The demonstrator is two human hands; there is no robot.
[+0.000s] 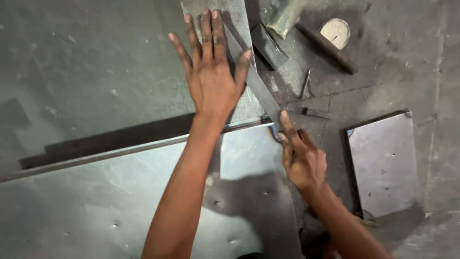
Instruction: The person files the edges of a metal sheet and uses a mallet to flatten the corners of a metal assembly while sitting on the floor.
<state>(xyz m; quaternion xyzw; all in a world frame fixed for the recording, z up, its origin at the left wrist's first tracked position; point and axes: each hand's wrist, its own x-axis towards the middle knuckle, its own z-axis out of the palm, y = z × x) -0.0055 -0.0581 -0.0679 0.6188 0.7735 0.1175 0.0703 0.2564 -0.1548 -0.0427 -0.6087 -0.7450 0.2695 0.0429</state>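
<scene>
Flat grey metal strip (pixel 254 79) under hands

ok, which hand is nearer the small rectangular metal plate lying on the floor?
Right. The right hand is just beside the small metal plate, pinching the end of a flat metal bar. The left hand lies further off, pressed flat on that bar.

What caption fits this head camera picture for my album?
Left hand pressed flat on a metal straightedge over sheet metal, right hand at its lower end.
</scene>
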